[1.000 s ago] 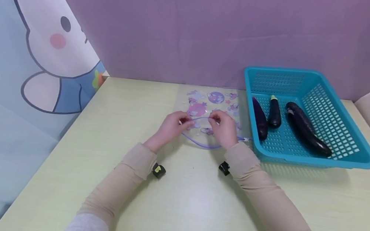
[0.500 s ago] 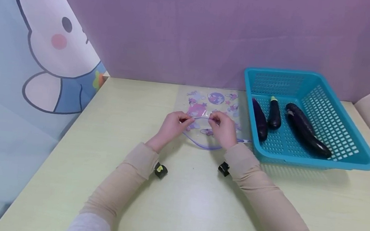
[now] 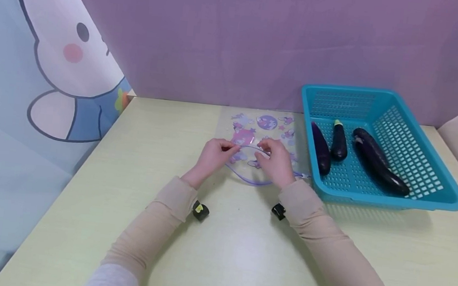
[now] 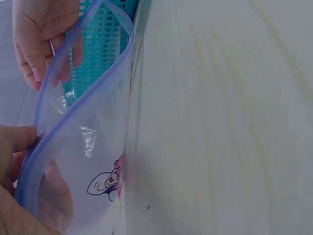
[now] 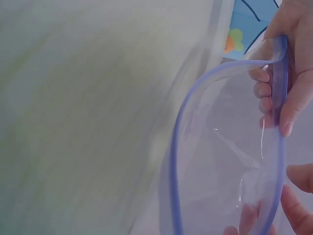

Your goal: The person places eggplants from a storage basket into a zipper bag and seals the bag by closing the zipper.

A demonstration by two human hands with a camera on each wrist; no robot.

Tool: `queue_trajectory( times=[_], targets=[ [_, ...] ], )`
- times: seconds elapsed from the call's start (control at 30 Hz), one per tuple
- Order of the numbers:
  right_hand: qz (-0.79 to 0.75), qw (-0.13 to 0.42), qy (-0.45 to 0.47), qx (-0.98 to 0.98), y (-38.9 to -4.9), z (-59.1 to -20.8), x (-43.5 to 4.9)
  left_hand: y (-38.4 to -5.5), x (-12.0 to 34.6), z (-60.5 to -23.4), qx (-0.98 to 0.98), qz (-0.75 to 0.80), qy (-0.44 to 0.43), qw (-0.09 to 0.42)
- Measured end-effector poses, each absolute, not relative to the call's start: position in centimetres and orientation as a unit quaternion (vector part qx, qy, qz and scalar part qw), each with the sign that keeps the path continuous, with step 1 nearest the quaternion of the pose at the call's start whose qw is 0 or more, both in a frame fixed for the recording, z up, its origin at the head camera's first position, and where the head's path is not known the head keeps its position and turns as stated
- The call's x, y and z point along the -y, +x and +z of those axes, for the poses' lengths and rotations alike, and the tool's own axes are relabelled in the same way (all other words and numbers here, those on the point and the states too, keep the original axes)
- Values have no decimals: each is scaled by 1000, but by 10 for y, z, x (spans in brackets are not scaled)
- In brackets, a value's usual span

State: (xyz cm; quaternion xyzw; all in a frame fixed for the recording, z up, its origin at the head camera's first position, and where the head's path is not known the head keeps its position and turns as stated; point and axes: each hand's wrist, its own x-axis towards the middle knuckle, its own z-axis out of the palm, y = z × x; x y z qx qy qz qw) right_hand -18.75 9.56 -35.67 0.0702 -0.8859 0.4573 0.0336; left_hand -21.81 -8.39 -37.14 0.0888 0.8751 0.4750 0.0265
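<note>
- Left hand (image 3: 214, 156) pinches purple rim (image 5: 173, 156) of clear bag (image 3: 267, 122), gaping.
- Right hand (image 3: 276, 165) loose at rim, thumb and finger apart.
- Eggplants (image 3: 339, 144) in teal basket (image 3: 389, 201) beside bag.

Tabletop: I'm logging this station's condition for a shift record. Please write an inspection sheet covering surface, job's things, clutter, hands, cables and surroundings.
Surface: pale table, with a small dark speck.
Job's things: clear printed bag lying on the table, its blue-violet rim gaping open.
Clutter: nothing seen.
Hands: left hand pinches the rim; right hand is at the rim with thumb and index finger parted, contact unclear.
Cables: nothing seen.
Surroundings: teal basket at the person's right, holding dark eggplants, exact count unclear; purple sheet behind the table; blue cartoon-printed sheet at left.
</note>
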Motion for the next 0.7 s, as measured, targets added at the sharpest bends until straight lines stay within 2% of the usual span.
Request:
queue_trajectory(
  times=[0.7],
  targets=[
    [458,25,85,884,-176,-343,-102,-217,85,-372,-872,481,79,45]
  ],
)
